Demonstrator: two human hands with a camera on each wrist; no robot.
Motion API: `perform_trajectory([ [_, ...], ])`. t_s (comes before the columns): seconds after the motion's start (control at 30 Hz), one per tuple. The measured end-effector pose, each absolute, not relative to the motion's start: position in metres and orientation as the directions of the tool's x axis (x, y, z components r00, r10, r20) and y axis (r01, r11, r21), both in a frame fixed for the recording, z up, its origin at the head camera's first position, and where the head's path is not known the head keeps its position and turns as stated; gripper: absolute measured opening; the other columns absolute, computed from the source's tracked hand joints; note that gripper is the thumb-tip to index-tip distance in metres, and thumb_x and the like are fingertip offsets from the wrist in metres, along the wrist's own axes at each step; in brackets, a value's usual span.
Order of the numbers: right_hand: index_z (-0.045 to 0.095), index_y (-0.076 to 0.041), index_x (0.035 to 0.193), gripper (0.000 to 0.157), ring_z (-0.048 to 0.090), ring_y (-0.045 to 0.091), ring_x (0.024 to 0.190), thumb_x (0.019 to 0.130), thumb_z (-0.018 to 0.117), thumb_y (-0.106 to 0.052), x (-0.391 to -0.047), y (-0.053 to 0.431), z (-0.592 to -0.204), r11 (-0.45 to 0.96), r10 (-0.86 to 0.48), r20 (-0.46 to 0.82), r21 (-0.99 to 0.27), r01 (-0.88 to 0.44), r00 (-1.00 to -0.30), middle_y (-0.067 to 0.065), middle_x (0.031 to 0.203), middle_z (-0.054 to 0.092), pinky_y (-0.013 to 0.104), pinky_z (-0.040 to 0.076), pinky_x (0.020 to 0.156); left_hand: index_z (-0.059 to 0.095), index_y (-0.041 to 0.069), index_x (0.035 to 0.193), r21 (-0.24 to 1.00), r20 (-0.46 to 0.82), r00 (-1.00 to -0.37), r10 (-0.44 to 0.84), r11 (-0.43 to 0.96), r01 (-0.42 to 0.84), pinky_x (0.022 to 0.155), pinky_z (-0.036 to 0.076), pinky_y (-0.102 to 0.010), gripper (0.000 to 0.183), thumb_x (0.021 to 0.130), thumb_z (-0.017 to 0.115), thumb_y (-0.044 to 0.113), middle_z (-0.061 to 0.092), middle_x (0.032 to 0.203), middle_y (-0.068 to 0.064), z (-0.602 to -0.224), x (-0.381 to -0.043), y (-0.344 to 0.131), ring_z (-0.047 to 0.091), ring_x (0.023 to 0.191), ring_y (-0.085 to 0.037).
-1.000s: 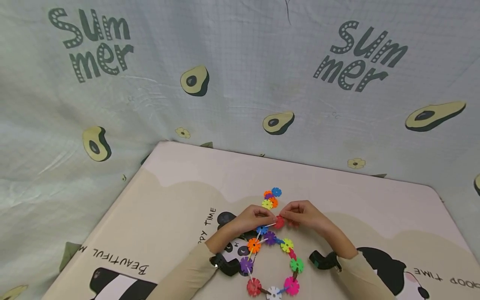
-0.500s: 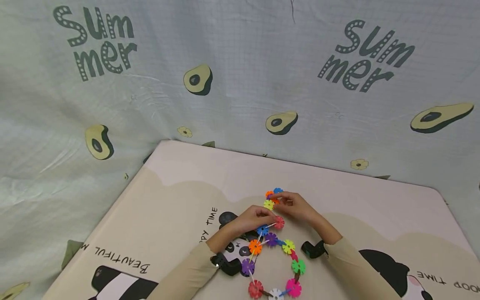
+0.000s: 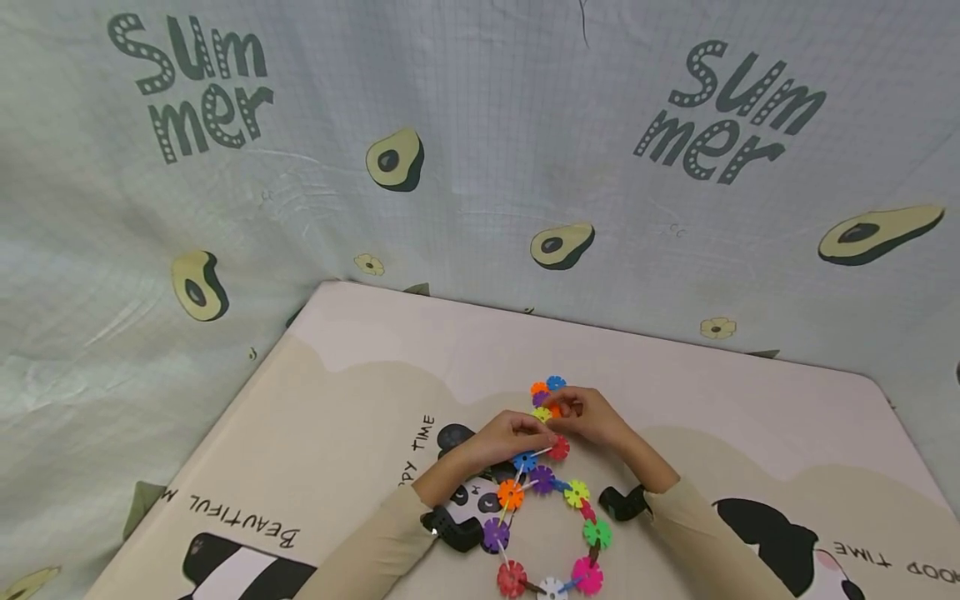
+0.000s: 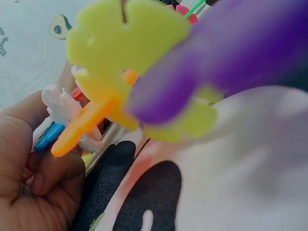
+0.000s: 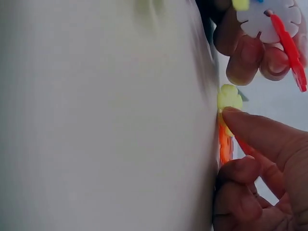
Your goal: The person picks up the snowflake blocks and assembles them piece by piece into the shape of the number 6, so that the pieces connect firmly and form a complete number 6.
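Note:
A chain of notched, coloured plastic snowflake discs forms a ring, with a short tail of blue disc (image 3: 525,460) and red disc (image 3: 558,447) at its top. My left hand (image 3: 513,437) pinches that tail at a white disc (image 5: 264,21), which has the red one slotted into it. My right hand (image 3: 588,415) is just beyond, with thumb and index finger on a loose yellow disc (image 5: 230,97). An orange disc (image 5: 225,143) lies beside the yellow one, partly hidden by the right fingers.
Beyond the right hand lie loose blue (image 3: 556,382), orange (image 3: 538,388) and purple (image 3: 540,399) discs. The ring's lower part, with a green disc (image 3: 597,533) and a pink disc (image 3: 587,575), lies between the forearms on the printed mat (image 3: 360,375). A patterned curtain (image 3: 465,200) hangs behind.
My right hand has left the red disc, reached up to the loose pile and taken the yellow disc, which has shifted slightly toward me. My left hand keeps its hold.

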State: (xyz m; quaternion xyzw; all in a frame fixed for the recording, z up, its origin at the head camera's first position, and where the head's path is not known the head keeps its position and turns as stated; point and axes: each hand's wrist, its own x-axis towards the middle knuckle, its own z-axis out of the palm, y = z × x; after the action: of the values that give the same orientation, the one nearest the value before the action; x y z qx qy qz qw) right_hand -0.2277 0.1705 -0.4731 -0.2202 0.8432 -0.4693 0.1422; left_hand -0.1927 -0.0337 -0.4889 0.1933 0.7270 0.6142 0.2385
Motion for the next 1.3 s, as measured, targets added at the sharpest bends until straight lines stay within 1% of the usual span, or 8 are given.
perform_trajectory([
  [0.1, 0.066, 0.005, 0.1, 0.021, 0.049, 0.011, 0.064, 0.086, 0.073, -0.007, -0.225, 0.172, -0.474, 0.448, -0.48, -0.05, -0.872, -0.195, -0.876, 0.003, 0.077, 0.055, 0.02, 0.043, 0.06, 0.072, -0.003, 0.105, 0.984, -0.124, -0.819, 0.56, 0.179, -0.027, 0.078, 0.047, -0.02, 0.024, 0.096, 0.061, 0.017, 0.072, 0.099, -0.011, -0.489, -0.192, -0.033, 0.057, 0.082, -0.006],
  [0.23, 0.063, 0.005, 0.098, 0.02, 0.057, 0.014, 0.068, 0.086, 0.073, -0.008, -0.222, 0.175, -0.475, 0.417, -0.463, -0.079, -0.898, -0.139, -0.883, 0.008, 0.084, 0.064, 0.019, 0.049, 0.065, 0.072, -0.002, 0.103, 0.979, -0.147, -0.826, 0.545, 0.2, -0.042, 0.074, 0.046, -0.019, 0.024, 0.096, 0.062, 0.019, 0.071, 0.093, -0.008, -0.487, -0.191, -0.034, 0.054, 0.077, -0.006],
  [0.37, 0.062, 0.007, 0.098, 0.021, 0.06, 0.015, 0.07, 0.087, 0.072, -0.008, -0.221, 0.178, -0.475, 0.386, -0.469, -0.1, -0.917, -0.102, -0.878, 0.012, 0.087, 0.066, 0.02, 0.051, 0.067, 0.072, -0.003, 0.102, 0.979, -0.145, -0.824, 0.548, 0.202, -0.038, 0.074, 0.046, -0.019, 0.024, 0.096, 0.062, 0.018, 0.071, 0.092, -0.007, -0.486, -0.191, -0.034, 0.054, 0.077, -0.006],
  [0.43, 0.062, 0.007, 0.1, 0.022, 0.061, 0.014, 0.071, 0.088, 0.072, -0.008, -0.219, 0.181, -0.475, 0.383, -0.467, -0.103, -0.919, -0.095, -0.878, 0.012, 0.088, 0.067, 0.02, 0.052, 0.067, 0.071, -0.004, 0.101, 0.98, -0.137, -0.823, 0.552, 0.195, -0.032, 0.075, 0.046, -0.019, 0.024, 0.096, 0.062, 0.017, 0.07, 0.092, -0.007, -0.486, -0.191, -0.034, 0.054, 0.077, -0.006],
  [0.67, 0.065, 0.007, 0.109, 0.028, 0.062, 0.011, 0.071, 0.09, 0.07, -0.013, -0.208, 0.192, -0.477, 0.382, -0.414, -0.14, -0.923, -0.032, -0.899, 0.009, 0.088, 0.068, 0.022, 0.052, 0.066, 0.071, -0.004, 0.099, 0.98, -0.134, -0.825, 0.55, 0.197, -0.027, 0.073, 0.046, -0.019, 0.023, 0.096, 0.062, 0.017, 0.069, 0.088, -0.004, -0.486, -0.192, -0.033, 0.053, 0.074, -0.007],
  [0.83, 0.063, 0.007, 0.106, 0.029, 0.061, 0.014, 0.068, 0.089, 0.071, -0.015, -0.199, 0.202, -0.478, 0.342, -0.356, -0.166, -0.939, 0.037, -0.92, 0.008, 0.084, 0.067, 0.023, 0.051, 0.061, 0.071, -0.003, 0.098, 0.976, -0.134, -0.828, 0.545, 0.215, -0.016, 0.073, 0.046, -0.019, 0.022, 0.095, 0.062, 0.017, 0.068, 0.088, -0.002, -0.487, -0.193, -0.032, 0.052, 0.075, -0.007],
  [1.07, 0.063, 0.003, 0.103, 0.028, 0.056, 0.013, 0.063, 0.088, 0.073, -0.017, -0.193, 0.21, -0.478, 0.343, -0.302, -0.189, -0.936, 0.079, -0.934, 0.004, 0.077, 0.063, 0.022, 0.047, 0.057, 0.072, -0.002, 0.097, 0.975, -0.136, -0.833, 0.536, 0.221, -0.017, 0.074, 0.045, -0.019, 0.022, 0.096, 0.063, 0.018, 0.067, 0.088, -0.001, -0.488, -0.193, -0.031, 0.052, 0.077, -0.008],
  [1.3, 0.061, 0.006, 0.1, 0.024, 0.051, 0.01, 0.061, 0.088, 0.072, -0.012, -0.186, 0.218, -0.477, 0.323, -0.35, -0.144, -0.946, 0.025, -0.925, 0.002, 0.074, 0.06, 0.022, 0.045, 0.056, 0.071, -0.003, 0.096, 0.977, -0.132, -0.834, 0.536, 0.21, -0.02, 0.068, 0.042, -0.019, 0.022, 0.096, 0.063, 0.017, 0.063, 0.084, 0.001, -0.488, -0.193, -0.03, 0.05, 0.074, -0.009],
])
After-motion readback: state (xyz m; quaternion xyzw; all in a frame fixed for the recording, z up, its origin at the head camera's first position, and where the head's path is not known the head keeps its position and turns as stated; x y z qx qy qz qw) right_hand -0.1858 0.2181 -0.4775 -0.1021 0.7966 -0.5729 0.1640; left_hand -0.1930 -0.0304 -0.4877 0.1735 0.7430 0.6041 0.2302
